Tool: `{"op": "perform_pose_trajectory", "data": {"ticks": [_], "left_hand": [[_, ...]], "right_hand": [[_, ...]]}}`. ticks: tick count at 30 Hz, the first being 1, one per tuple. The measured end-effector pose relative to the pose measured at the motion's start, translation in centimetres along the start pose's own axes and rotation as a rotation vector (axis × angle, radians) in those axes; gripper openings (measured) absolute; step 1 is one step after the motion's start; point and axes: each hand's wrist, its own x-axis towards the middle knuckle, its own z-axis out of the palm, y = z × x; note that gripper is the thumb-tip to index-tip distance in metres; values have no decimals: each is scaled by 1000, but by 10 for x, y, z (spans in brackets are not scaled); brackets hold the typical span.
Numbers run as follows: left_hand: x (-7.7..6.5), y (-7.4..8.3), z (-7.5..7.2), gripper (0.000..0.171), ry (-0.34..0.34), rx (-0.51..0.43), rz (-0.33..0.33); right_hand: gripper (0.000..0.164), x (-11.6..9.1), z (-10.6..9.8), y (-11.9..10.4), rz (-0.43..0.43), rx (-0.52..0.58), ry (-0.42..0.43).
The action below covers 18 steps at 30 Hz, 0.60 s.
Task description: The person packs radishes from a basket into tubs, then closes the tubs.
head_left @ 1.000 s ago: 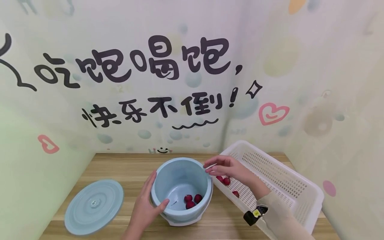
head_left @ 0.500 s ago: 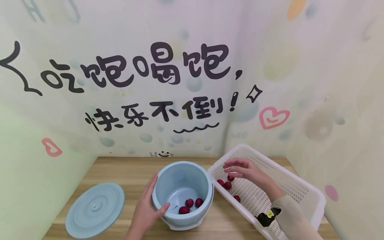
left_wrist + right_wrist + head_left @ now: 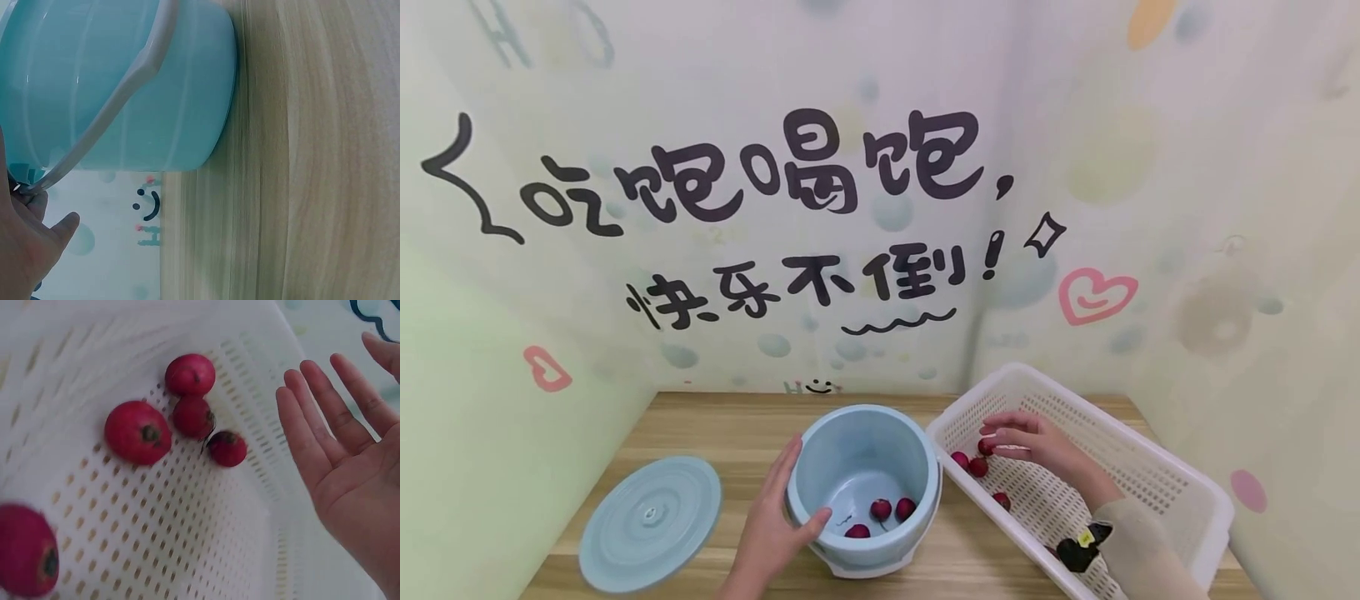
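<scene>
A light blue bucket [image 3: 867, 547] stands upright on the table, with several small round red radishes [image 3: 881, 509] on its floor. On its left side my left hand [image 3: 767, 527] grips the rim, thumb over the edge and fingers along the outside. In the left wrist view the bucket's grey handle [image 3: 115, 103] hangs against its wall. My right hand [image 3: 1037, 442] is over the white basket [image 3: 1157, 457], fingers apart and holding nothing. Several more radishes [image 3: 137, 432] lie in the basket beside that hand, not visibly touched in the right wrist view.
A round light blue lid [image 3: 651, 525] lies on the wooden table [image 3: 730, 417] at the left. The basket sits aslant on the right, close to the bucket. A printed wall covering [image 3: 880, 350] stands behind the table.
My right hand has moved right, from beside the bucket's rim to over the basket. Radishes in the bucket have rolled apart. My left hand keeps its hold on the rim.
</scene>
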Motion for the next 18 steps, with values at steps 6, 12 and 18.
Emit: {"op": "perform_pose_trajectory", "data": {"ticks": [6,12,18], "left_hand": [[-2,2,2,94,-20,3,-30],[-2,2,4,96,-25,-25,-30],[-1,2,2,95,-29,-7,-45]], "right_hand": [[47,-5,-9,21,75,-1,-19],[50,-15,-20,36,242,58,-233],[51,-15,-19,48,340,95,-369]]}}
